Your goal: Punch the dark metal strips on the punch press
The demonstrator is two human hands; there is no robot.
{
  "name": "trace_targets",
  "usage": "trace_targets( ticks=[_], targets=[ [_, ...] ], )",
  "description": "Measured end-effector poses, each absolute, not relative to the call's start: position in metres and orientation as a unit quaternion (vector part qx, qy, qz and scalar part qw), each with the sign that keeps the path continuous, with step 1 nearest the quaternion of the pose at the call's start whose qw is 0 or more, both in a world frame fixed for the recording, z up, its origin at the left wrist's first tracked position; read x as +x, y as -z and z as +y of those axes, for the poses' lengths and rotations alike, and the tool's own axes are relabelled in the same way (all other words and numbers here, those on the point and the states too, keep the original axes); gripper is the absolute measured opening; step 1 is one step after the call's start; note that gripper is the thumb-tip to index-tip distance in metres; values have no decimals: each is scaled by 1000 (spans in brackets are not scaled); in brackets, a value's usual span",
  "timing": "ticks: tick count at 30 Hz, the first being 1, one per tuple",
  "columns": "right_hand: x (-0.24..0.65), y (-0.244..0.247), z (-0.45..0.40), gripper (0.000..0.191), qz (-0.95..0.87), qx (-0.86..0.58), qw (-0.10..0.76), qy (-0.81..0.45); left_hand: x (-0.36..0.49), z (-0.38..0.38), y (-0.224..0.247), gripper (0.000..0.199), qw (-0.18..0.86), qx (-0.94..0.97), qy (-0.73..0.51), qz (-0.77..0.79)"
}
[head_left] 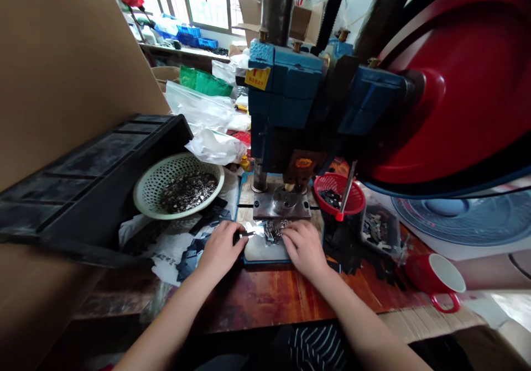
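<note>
My left hand (222, 247) is closed, with thumb and fingers pinching a thin black strip (249, 233) whose end points right toward the press die. My right hand (306, 247) lies palm down with its fingers stretched out, the tips at the edge of a pile of small metal pieces (274, 231). Just behind that pile is the steel die block (282, 208) of a blue press (286, 89). Both hands are over the front of the press's pale base plate (265, 254). Whether anything small sits beneath my right fingertips is hidden.
Left stands a pale green basket (143, 191) of small metal parts, beside a black crate (103, 188). Dark strips (193, 256) lie on paper. At right are a red basket (357, 202), a clear tub (392, 230), a red mug (418, 271) and the large red flywheel (464, 83).
</note>
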State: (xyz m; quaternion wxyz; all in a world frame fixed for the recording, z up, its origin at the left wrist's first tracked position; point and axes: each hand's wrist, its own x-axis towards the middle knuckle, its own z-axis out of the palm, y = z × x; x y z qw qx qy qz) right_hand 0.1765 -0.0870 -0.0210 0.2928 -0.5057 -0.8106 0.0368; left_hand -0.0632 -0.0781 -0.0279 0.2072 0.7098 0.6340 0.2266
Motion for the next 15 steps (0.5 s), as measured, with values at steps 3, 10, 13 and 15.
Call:
trace_targets(
  ticks=[3,10,13,15],
  targets=[
    [167,26,-99,24,-833,-496,245,-29,-51,-81,27,17,194,718,-230,627],
    [163,38,-109,25,-829,-496,256,-31,-79,-87,30,25,131,708,-251,647],
    [164,44,-112,25,-815,-504,284,-25,-124,-76,41,35,39,625,-207,752],
    [163,46,-114,25,-811,-505,294,-24,-147,-67,50,42,32,584,-140,799]
  ],
)
